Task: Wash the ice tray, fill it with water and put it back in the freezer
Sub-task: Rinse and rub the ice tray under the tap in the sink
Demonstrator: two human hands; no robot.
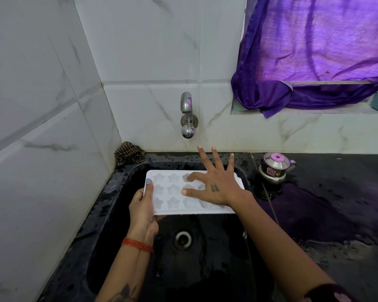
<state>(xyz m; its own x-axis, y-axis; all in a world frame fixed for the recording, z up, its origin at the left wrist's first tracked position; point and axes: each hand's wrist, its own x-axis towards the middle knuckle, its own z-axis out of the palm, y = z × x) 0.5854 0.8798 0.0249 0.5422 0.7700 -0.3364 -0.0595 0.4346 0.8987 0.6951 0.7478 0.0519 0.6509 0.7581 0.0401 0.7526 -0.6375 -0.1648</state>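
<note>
With the white plastic star-mould ice tray (183,192) held over the black stone sink (109,214), below the chrome wall tap (187,115), the left hand (143,211) should grip its end firmly while the right hand's (216,186) spread, relaxed fingers (189,177) rub every cavity.

Marbled white tile walls (140,40) meet a window ledge (314,111) draped with purple cloth (314,40).

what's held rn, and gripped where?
Left hand grips the white ice tray by its left short edge, thumb on top. Right hand lies open across it.
</note>
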